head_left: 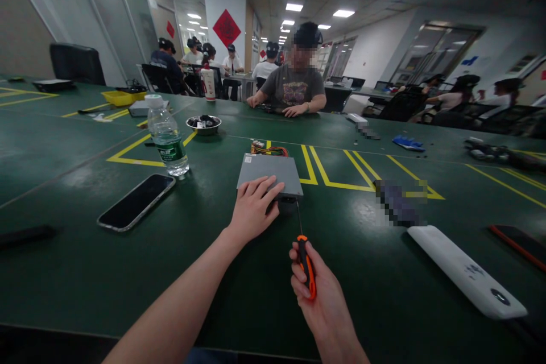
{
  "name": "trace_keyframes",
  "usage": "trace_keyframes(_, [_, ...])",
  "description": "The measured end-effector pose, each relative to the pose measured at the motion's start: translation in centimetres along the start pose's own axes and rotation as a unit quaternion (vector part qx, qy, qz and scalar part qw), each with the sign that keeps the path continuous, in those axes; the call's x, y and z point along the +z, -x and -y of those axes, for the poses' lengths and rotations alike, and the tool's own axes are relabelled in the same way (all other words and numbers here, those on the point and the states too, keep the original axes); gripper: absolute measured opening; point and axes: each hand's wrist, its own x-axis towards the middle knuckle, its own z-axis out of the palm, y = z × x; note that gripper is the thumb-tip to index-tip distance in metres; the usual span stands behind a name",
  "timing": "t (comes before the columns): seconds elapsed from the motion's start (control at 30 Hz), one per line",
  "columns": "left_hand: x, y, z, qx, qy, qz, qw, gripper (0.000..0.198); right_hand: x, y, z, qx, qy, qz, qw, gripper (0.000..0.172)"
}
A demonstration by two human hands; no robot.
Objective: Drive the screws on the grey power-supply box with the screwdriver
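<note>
A flat grey metal box (277, 169) lies on the green table, with a bundle of coloured wires (273, 149) at its far side. My left hand (255, 205) rests on the box's near left part, fingers spread over its top and edge. In my right hand (313, 284) is a screwdriver (306, 267) with an orange and black handle, its fingers wrapped round the handle. The thin shaft points away from me, and its tip is at the near right edge of the box. Whether the tip sits in a screw cannot be made out.
On the left are a phone (136, 202), a water bottle (168, 142) and a metal bowl (203, 125) of dark parts. A long white device (467, 273) lies at the right. Across the green table (205, 290) sits a person (294, 85).
</note>
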Motion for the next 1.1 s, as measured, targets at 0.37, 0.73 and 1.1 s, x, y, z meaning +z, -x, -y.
trace_keyframes(0.37, [0.0,0.1,-0.18,-0.006,0.004,-0.009,1.0,0.038,-0.12,0.06,-0.29,0.008,0.019,0.006,1.0,0.026])
trace_keyframes(0.73, [0.24,0.02,0.0,-0.018,0.022,-0.024,0.999,0.033,-0.18,-0.13,0.11,0.004,-0.007,-0.002,1.0,0.018])
trace_keyframes(1.1, [0.35,-0.04,0.08,-0.021,0.024,-0.025,0.999,0.033,-0.01,-0.05,0.3,-0.017,-0.022,-0.025,0.999,0.017])
